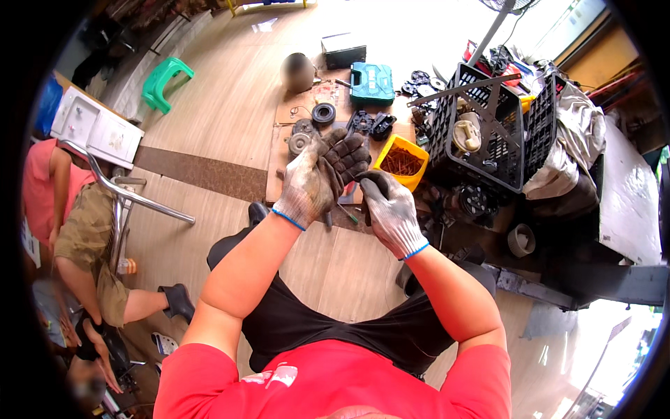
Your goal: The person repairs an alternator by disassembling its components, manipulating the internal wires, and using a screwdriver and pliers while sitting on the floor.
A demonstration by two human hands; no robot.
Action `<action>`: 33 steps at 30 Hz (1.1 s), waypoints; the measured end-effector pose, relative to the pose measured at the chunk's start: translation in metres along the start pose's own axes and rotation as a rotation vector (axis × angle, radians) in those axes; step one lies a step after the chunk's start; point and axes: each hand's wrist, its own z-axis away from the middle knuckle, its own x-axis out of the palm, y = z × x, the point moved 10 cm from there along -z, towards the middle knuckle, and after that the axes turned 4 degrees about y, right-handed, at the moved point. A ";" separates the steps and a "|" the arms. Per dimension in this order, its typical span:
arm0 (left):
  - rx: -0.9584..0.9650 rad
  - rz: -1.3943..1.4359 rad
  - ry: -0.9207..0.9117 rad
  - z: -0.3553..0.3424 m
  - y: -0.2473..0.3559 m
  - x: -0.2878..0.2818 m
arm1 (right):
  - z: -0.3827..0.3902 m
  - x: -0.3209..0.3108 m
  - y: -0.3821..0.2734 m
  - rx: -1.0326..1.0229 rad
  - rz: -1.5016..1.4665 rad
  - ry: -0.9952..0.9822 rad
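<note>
yellow tub [413,183] just beyond right hand [391,211]; hand gloved

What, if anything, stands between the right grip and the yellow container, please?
Nothing visible does: the right grip appears right next to the yellow container, with no object between them in this view, though depth is hard to judge.

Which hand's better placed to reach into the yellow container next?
Likely your right hand: it appears beside the yellow container, while your left hand is farther left, nearer the round metal part.
</note>
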 end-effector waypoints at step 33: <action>0.154 0.289 -0.371 -0.031 0.046 0.020 | 0.005 0.087 0.010 0.535 -0.532 -0.433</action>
